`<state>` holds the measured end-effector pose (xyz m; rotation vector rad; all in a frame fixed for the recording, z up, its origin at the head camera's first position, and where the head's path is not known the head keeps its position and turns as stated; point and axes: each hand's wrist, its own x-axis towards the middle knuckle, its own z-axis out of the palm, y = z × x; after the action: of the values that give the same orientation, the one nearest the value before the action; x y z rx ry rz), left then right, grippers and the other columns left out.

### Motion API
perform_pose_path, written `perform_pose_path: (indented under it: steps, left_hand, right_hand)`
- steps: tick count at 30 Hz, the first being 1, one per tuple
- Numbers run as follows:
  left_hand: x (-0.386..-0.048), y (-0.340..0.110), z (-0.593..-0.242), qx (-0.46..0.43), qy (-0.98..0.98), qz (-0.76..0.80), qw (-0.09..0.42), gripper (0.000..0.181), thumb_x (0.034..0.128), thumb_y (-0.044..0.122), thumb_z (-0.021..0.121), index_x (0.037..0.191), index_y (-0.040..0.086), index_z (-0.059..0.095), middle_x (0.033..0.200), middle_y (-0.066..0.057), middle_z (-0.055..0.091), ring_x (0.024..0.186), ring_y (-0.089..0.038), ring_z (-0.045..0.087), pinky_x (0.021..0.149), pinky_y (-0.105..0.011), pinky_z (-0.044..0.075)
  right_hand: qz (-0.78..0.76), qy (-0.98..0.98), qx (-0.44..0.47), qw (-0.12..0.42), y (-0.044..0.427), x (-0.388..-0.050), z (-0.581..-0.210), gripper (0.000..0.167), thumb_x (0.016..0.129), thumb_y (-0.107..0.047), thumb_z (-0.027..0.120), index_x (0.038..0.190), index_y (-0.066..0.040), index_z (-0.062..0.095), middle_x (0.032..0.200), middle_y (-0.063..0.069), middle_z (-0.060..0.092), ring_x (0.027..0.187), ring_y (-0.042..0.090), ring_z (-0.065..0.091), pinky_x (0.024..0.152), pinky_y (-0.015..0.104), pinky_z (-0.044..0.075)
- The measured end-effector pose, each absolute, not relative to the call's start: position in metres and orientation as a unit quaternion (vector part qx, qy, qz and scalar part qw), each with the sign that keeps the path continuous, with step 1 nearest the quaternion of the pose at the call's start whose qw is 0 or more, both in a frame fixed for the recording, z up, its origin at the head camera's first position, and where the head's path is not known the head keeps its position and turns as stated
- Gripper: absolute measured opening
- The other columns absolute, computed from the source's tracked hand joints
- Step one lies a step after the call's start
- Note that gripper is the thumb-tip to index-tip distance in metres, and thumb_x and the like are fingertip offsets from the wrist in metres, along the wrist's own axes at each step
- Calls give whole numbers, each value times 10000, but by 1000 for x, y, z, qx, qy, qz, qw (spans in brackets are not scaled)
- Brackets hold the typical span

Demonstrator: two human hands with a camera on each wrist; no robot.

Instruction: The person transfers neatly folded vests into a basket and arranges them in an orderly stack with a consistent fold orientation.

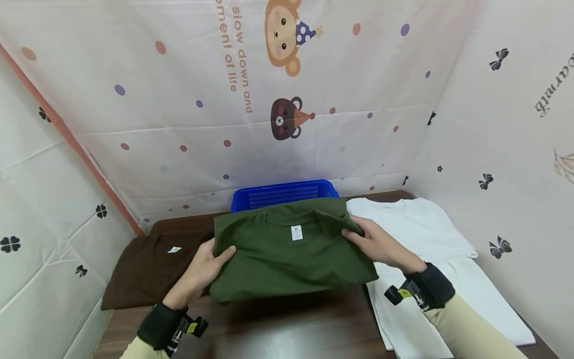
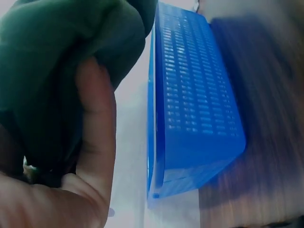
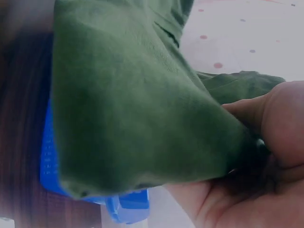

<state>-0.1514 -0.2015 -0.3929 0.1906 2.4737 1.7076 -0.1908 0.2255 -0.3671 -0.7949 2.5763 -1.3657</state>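
A folded green shirt with a white neck label hangs above the table between both hands, in front of a blue basket. My left hand grips its left side, thumb on top and the other fingers hidden behind the cloth. At the opposite side my right hand pinches the shirt near the collar. The left wrist view shows the thumb against green cloth beside the basket. In the right wrist view the hand holds a corner of the cloth, which partly covers the basket.
A folded dark brown shirt lies at the left of the wooden table. White shirts lie spread and stacked at the right. Printed white cloth hangs behind and on both sides.
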Motion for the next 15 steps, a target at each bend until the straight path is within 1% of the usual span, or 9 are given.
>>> perform_pose_path:
  steps: [3,8,11,15]
  left_hand:
    - [-157,-204,-395,61,813,575,64,466,1082,270,558,1482,45,479,1289,-180,656,1041,-246,693,853,-371,583]
    - [-166,-207,-397,59,810,582,47,438,1085,250,551,1463,35,494,1255,-199,662,976,-233,708,801,-338,592]
    - [-172,-208,-397,50,807,587,39,422,1087,243,548,1452,37,501,1237,-205,664,942,-225,712,779,-334,593]
    - [-179,-209,-395,41,809,586,32,401,1089,236,542,1430,27,511,1231,-208,649,928,-216,702,778,-340,587]
  right_hand:
    - [-463,844,-263,65,224,-197,-369,426,1099,-172,505,1509,-61,472,1315,187,622,1053,234,690,853,345,584]
    - [-472,834,-273,83,225,-210,-373,481,1107,-199,491,1569,-103,400,1395,191,580,1122,256,675,904,350,571]
    - [-473,832,-278,88,225,-219,-374,473,1106,-210,494,1564,-122,410,1403,175,576,1142,258,666,923,352,562]
    - [-472,834,-271,88,221,-229,-372,455,1104,-220,502,1544,-126,438,1380,164,588,1130,252,668,913,350,564]
